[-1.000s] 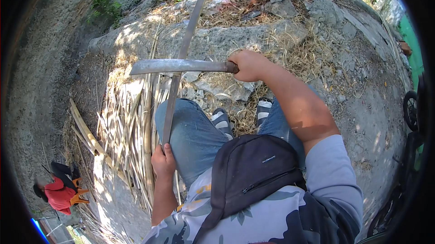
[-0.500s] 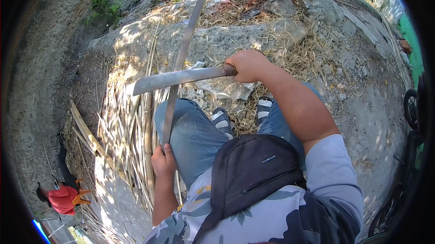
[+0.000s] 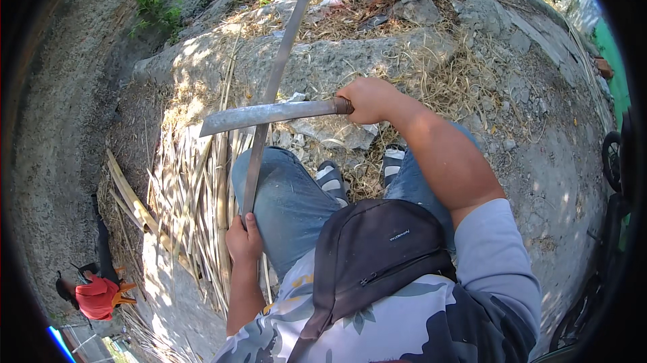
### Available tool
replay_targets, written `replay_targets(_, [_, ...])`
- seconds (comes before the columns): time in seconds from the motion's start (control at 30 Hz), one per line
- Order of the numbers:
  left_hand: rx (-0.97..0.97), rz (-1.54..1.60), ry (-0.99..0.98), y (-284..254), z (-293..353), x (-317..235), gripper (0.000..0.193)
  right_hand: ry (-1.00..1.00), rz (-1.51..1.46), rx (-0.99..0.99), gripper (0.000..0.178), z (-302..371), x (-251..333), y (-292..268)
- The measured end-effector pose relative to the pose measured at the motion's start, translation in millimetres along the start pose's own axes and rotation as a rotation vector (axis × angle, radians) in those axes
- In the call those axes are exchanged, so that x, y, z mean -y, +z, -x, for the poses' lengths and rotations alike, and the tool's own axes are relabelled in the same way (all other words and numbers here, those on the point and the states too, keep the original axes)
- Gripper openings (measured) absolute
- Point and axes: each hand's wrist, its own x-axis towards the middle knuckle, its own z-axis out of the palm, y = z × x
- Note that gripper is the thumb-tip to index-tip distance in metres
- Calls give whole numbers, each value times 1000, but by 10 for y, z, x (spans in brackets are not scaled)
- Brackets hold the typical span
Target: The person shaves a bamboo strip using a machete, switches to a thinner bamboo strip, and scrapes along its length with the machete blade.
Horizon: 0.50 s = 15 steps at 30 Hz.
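Note:
In my right hand (image 3: 369,100) is the wrapped handle of a machete (image 3: 269,114), its broad metal blade pointing left. The blade lies across a long, flat bamboo strip (image 3: 275,75), touching or just over it. My left hand (image 3: 244,238) grips the strip's near end beside my left knee, thumb along it. From there the strip slants up and away, past the top of the view. A pile of split bamboo strips (image 3: 192,208) lies on the ground left of my knee.
A wider split bamboo piece (image 3: 138,208) lies left of the pile. Farther left, a person in red (image 3: 98,298) sits on an orange chair. Rubble and dry shavings (image 3: 445,80) cover the ground ahead. A black bag (image 3: 381,248) rests against my front; a wheel (image 3: 611,159) shows at right.
The machete's tip has risen very slightly while the blade still crosses the strip. Both hands keep their holds, and the view has shifted a little.

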Motion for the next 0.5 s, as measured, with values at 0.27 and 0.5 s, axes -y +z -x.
replay_targets(0.27, [-19, 67, 9, -13, -2, -45, 57, -46, 36, -115, 20, -15, -37, 33])
replay_targets(0.5, [-47, 6, 35, 36, -5, 17, 57, -53, -25, -85, 20, -22, -43, 48])
